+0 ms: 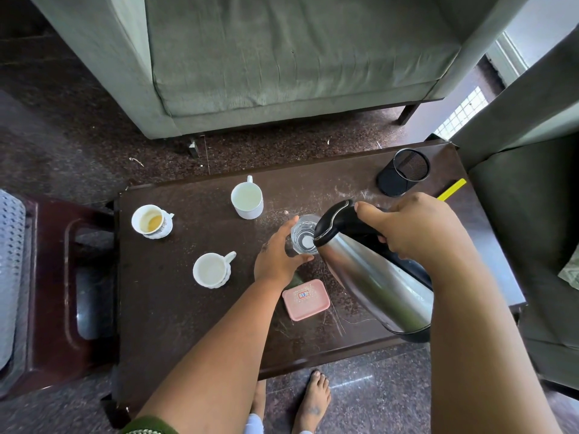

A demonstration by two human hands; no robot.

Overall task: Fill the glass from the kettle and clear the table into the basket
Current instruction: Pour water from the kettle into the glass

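Note:
A clear glass (303, 234) stands near the middle of the dark table (175, 308), and my left hand (279, 255) curls around its left side. My right hand (416, 227) grips the black handle of a steel kettle (376, 283). The kettle is tilted, its black lid and spout right over the glass rim. Three white cups stand to the left: one with tea dregs (152, 221), one at the back (247, 198), one nearer (213, 270). A pink lidded box (306, 299) lies just below my left hand. At the far left edge a grey perforated basket (11, 270) is partly in view.
A black mesh pen holder (404, 172) lies on its side at the table's back right, with a yellow stick (451, 190) beside it. A dark red stool (62, 292) stands left of the table. Grey sofas border the back and right. My bare feet are under the near edge.

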